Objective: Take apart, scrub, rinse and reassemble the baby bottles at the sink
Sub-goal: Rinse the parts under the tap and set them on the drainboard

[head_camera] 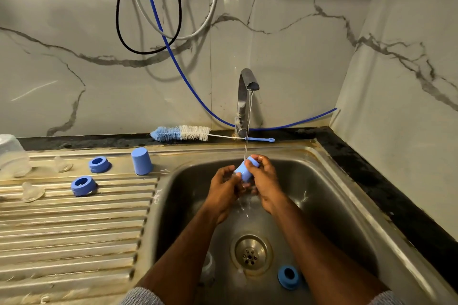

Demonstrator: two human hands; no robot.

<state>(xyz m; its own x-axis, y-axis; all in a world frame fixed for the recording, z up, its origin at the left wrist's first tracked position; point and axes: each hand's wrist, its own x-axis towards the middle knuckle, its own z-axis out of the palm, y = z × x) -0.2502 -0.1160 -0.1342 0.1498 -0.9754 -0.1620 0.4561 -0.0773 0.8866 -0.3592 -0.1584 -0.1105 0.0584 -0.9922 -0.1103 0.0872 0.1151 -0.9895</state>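
Observation:
Both my hands hold a blue bottle cap [244, 170] under the running tap [247, 86], over the steel sink [329, 195]. My left hand [224, 187] grips its lower end and my right hand [264, 181] pinches its upper end. A blue collar ring [288, 277] lies on the sink floor at the right of the drain [250, 254]. A clear bottle [207, 267] lies in the sink, partly hidden by my left arm. On the drainboard [74, 230] stand a second blue cap [141, 161], two blue rings [99, 164] [83, 186] and two clear teats [62, 164] [31, 192].
A blue-and-white bottle brush [183, 133] lies on the dark ledge behind the sink, left of the tap. A clear container [11, 156] stands at the far left edge. Cables and a blue hose [158, 20] hang on the marble wall. The wall corner closes in on the right.

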